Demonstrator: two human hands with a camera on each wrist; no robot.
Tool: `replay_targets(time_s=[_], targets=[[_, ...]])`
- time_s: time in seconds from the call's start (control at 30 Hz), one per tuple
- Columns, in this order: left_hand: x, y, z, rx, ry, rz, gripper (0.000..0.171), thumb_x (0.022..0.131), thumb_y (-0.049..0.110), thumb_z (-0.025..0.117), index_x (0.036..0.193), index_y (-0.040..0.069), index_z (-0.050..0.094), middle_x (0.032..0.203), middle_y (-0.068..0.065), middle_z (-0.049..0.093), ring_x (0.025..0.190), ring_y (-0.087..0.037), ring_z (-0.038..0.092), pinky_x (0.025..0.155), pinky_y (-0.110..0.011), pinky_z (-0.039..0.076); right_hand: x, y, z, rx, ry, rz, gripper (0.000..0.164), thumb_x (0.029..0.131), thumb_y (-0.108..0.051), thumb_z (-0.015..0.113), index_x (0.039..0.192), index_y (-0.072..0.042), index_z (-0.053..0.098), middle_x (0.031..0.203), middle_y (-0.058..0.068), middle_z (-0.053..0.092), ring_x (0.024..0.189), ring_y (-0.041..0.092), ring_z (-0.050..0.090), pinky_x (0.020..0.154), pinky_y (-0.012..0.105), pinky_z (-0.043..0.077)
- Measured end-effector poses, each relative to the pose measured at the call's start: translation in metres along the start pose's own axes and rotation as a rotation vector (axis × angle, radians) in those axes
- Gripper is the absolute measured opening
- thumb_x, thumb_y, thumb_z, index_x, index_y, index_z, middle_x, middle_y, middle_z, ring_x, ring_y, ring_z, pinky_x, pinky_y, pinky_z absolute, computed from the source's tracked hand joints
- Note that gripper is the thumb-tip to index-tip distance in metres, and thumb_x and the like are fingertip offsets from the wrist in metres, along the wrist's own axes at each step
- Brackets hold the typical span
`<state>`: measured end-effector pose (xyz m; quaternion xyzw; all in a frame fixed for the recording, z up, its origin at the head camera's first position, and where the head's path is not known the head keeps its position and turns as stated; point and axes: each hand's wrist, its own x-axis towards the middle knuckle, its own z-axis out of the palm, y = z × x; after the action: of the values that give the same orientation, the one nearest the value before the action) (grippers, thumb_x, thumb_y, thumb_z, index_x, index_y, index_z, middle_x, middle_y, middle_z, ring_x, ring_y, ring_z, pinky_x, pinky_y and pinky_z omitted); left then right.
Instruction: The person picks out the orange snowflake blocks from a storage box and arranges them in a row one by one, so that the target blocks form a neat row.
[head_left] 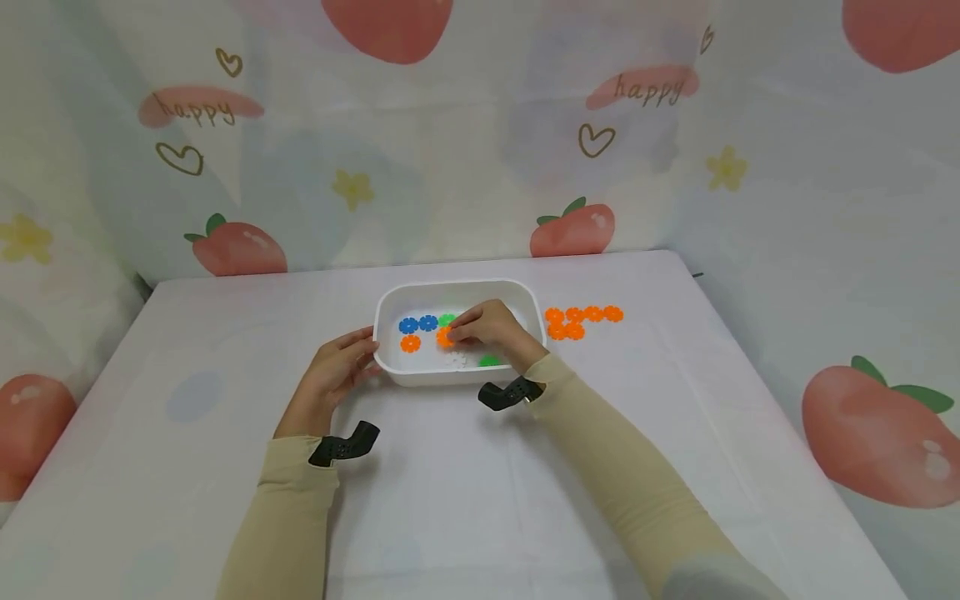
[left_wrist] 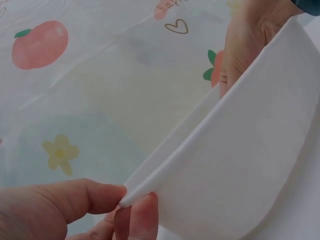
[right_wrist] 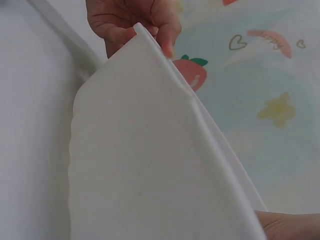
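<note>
A white rectangular tray (head_left: 427, 377) stands on the table. My left hand (head_left: 330, 375) pinches its left rim between thumb and fingers, which shows closely in the left wrist view. My right hand (head_left: 491, 325) reaches inside the tray and pinches an orange flower-shaped disc (head_left: 443, 337) by its right edge. Beside that disc lie a light green disc (head_left: 447, 319), two blue discs (head_left: 417, 324) and another orange disc (head_left: 410, 343). White pieces (head_left: 457, 359) and a green disc (head_left: 489, 361) lie near the front wall. In the right wrist view, the tray's wall (right_wrist: 135, 130) hides the right fingers.
Several orange flower-shaped discs (head_left: 574, 323) lie in two rows on the table, just right of the tray. The white-covered table (head_left: 435, 500) meets a patterned cloth backdrop (head_left: 450, 208) behind and at both sides.
</note>
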<state>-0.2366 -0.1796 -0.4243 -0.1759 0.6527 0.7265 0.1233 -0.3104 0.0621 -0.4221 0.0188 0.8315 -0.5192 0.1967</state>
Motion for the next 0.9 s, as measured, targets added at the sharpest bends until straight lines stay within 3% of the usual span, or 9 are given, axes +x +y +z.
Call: replay_targets(time_s=[0.2,0.57,0.9], targets=[[0.000,-0.002,-0.001,0.002,0.012,-0.004,0.049,0.099,0.015,0.058,0.146,0.008,0.046,0.146,-0.011,0.045,0.111,-0.019,0.053,0.075,-0.018,0.058,0.002,0.004,-0.009,-0.039,0.017,-0.010,0.022,0.083,-0.013,0.080,0.102,-0.002,0.076,0.091,0.010,0.073,0.069,0.011,0.066,0.064,0.017,0.055],[0.001,-0.001,0.002,0.013,0.020,-0.013,0.049,0.099,0.015,0.058,0.146,0.008,0.046,0.144,-0.013,0.046,0.113,-0.021,0.054,0.075,-0.018,0.058,0.006,0.007,-0.029,-0.013,0.015,-0.035,0.024,0.085,-0.009,0.077,0.106,0.001,0.073,0.097,0.014,0.073,0.074,0.015,0.069,0.073,0.024,0.060],[0.001,0.002,0.000,0.012,0.027,-0.020,0.049,0.100,0.016,0.058,0.146,0.009,0.046,0.146,-0.013,0.046,0.116,-0.023,0.054,0.076,-0.019,0.058,-0.003,-0.010,-0.046,0.027,-0.041,-0.079,0.024,0.086,-0.004,0.075,0.108,0.005,0.070,0.092,0.012,0.071,0.072,0.012,0.068,0.076,0.027,0.061]])
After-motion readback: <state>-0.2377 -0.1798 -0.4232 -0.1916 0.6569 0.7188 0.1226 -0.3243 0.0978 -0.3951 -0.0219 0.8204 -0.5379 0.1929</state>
